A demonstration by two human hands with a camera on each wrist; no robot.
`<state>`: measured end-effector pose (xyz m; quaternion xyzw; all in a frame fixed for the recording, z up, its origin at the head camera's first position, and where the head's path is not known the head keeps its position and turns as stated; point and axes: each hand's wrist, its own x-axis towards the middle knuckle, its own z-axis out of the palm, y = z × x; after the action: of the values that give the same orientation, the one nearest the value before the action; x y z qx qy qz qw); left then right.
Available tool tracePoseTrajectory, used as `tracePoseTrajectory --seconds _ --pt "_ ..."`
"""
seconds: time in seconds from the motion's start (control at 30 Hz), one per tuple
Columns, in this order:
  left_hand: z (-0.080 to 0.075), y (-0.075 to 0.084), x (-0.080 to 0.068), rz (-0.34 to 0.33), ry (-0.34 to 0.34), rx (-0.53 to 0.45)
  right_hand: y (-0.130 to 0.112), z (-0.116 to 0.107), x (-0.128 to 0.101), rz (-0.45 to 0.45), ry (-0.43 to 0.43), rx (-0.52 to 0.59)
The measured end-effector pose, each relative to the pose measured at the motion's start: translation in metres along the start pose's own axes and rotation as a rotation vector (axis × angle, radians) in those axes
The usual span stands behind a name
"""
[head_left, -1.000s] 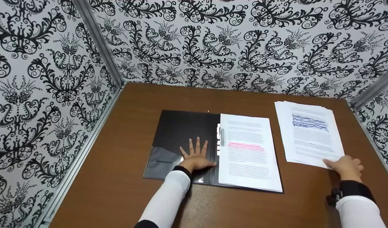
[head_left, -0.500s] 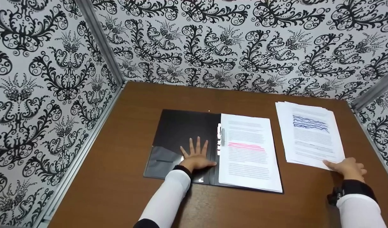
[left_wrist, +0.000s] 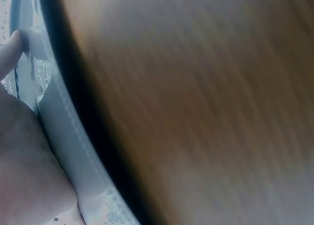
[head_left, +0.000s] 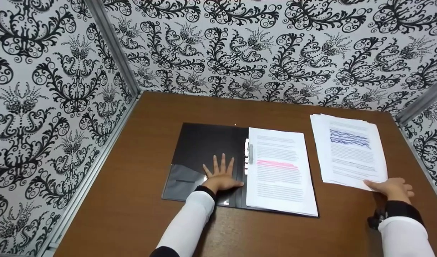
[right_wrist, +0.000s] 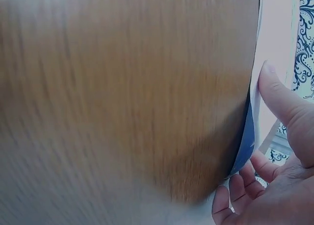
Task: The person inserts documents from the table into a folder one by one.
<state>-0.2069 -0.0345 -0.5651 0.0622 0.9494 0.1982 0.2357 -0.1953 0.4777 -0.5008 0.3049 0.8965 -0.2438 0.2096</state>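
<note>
Mid-frame, left hand (head_left: 220, 181) spread wide on left cover of open folder (head_left: 211, 141). Right of frame, right hand (head_left: 393, 187) pinches lower-right corner of paper stack (head_left: 350, 157) (thumb on top, blue scribble above).

The print (head_left: 353, 156) on the loose sheets (head_left: 348, 151) was too small to read. The left hand (head_left: 220, 181) hid part of the folder (head_left: 213, 142); in the left wrist view the counter (left_wrist: 206, 107) was blurred.

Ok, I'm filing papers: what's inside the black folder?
Printed paper, marked pink, on the right; the left hand rests on the left cover. What's beneath the paper is hidden.
</note>
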Motion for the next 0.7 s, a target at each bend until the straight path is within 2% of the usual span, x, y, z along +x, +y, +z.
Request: tracePoseTrajectory --seconds 0.4,0.57,0.7 --pt "-0.0008 0.0012 -0.0013 0.005 0.008 -0.002 0.0011 -0.0005 -0.0032 -0.002 -0.012 0.098" --pt "-0.0015 0.0012 -0.0013 -0.004 -0.001 -0.001 0.0 0.0015 -0.0047 -0.03 0.017 0.085" --pt "-0.0026 0.0024 -0.0027 -0.009 -0.014 -0.002 -0.0007 0.0062 -0.0078 -0.026 0.056 0.119"
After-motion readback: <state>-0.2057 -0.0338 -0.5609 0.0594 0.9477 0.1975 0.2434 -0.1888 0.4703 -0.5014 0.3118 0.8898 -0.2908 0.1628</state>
